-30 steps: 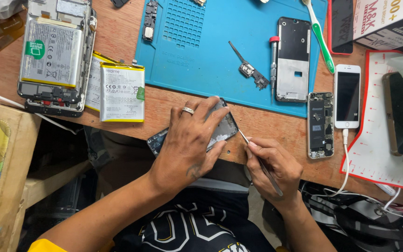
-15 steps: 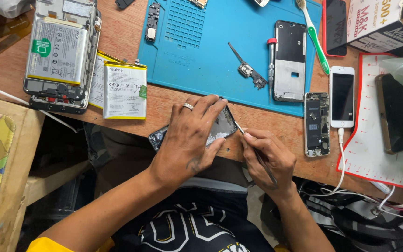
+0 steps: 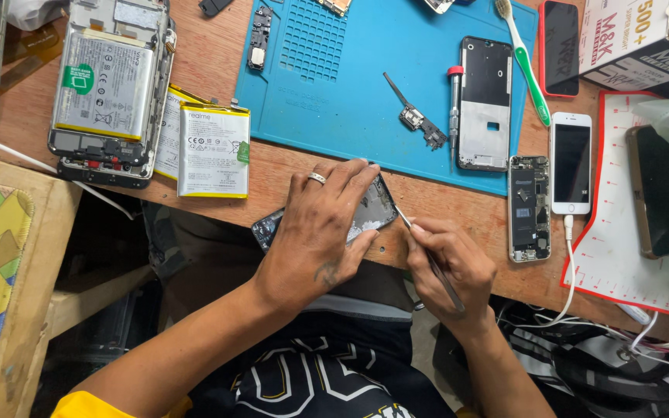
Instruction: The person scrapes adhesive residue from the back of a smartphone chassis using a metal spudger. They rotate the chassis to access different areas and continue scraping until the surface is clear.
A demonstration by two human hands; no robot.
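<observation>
My left hand [image 3: 320,226], a ring on one finger, lies over a dark phone [image 3: 372,210] and grips it at the near edge of the wooden bench [image 3: 280,174]. Most of the phone is hidden under the fingers; one corner sticks out at the left [image 3: 266,229]. My right hand [image 3: 449,263] pinches a thin metal pick [image 3: 427,255] like a pen. Its tip touches the phone's right edge.
A blue work mat [image 3: 350,93] holds a phone frame [image 3: 485,104], a red-capped screwdriver [image 3: 454,104] and small parts. At the left lie an opened phone with its battery [image 3: 106,89] and a loose battery [image 3: 212,151]. A white phone [image 3: 571,162], a bare phone board [image 3: 528,209] and a green toothbrush [image 3: 524,62] sit right.
My hands stay on the phone. The pick's tip has crept in along the phone's right edge. The view has shifted slightly.
</observation>
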